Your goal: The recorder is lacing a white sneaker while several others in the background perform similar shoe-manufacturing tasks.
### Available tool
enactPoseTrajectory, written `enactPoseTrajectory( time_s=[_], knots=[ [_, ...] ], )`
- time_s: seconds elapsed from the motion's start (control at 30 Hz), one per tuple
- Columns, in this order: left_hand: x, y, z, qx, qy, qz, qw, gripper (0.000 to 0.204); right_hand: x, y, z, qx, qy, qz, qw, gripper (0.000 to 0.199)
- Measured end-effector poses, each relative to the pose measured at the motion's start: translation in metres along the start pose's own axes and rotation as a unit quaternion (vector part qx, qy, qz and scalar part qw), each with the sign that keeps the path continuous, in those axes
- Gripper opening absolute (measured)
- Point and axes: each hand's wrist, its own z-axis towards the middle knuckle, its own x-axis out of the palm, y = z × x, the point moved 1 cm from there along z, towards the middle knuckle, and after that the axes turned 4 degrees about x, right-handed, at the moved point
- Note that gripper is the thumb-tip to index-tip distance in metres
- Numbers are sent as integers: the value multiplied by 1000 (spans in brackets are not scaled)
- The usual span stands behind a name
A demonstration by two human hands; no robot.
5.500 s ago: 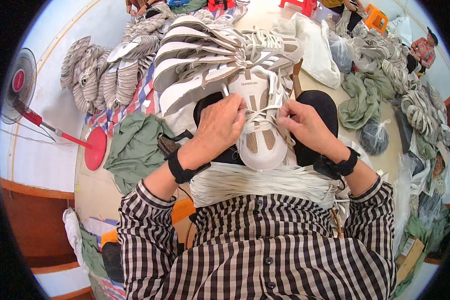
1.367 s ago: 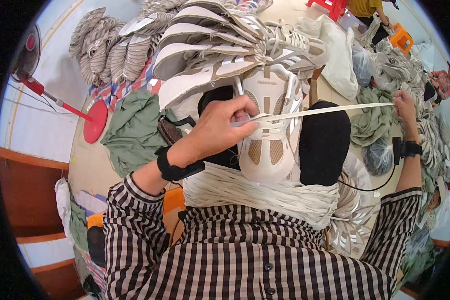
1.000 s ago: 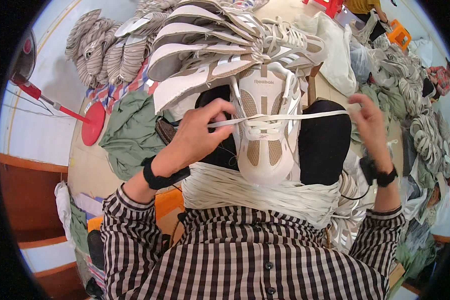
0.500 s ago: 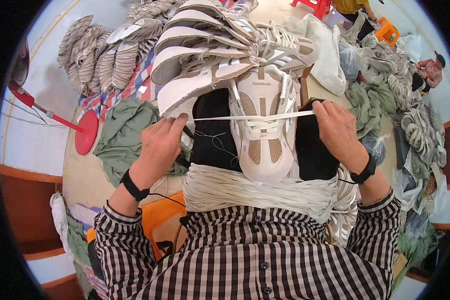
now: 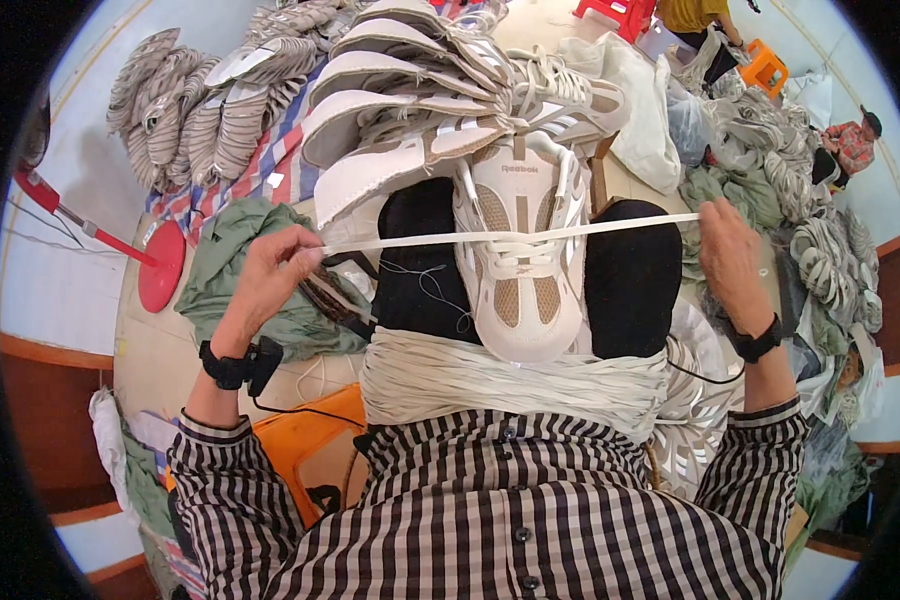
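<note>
- So, I have the left hand and right hand wide apart, each pinching an end of the white lace.
- It's threaded through the beige sneaker; I judge tightening and tying remain.

Footwear workshop: stacked sneaker uppers, bundled white laces and piles of shoe parts crowd the worktable.
</note>
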Motion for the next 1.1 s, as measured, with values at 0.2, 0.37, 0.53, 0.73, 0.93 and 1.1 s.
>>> enactPoseTrajectory(
  time_s=[0.2, 0.37, 0.53, 0.73, 0.93, 1.1],
  knots=[
    [6, -17, -9, 269, -54, 372, 887, 23, 19, -108, -46, 116, -24, 112, 987, 21],
    [-1, 9, -14, 210, -60, 468, 856, 17, 29, -189, -93, 267, 59, 90, 958, 21],
    [-36, 44, -16, 138, -66, 553, 819, 15, 31, -265, -146, 250, -29, 12, 968, 26],
    [-61, 53, -11, 133, -78, 574, 804, 15, 33, -328, -161, 237, -55, -60, 968, 26],
    [-59, 58, -7, 107, -74, 574, 809, 11, 51, -376, -163, 289, 4, -76, 954, 26],
    [-123, 120, -27, -16, -157, 508, 847, 6, 28, -413, -188, 273, -51, -23, 960, 30]
  ],
)
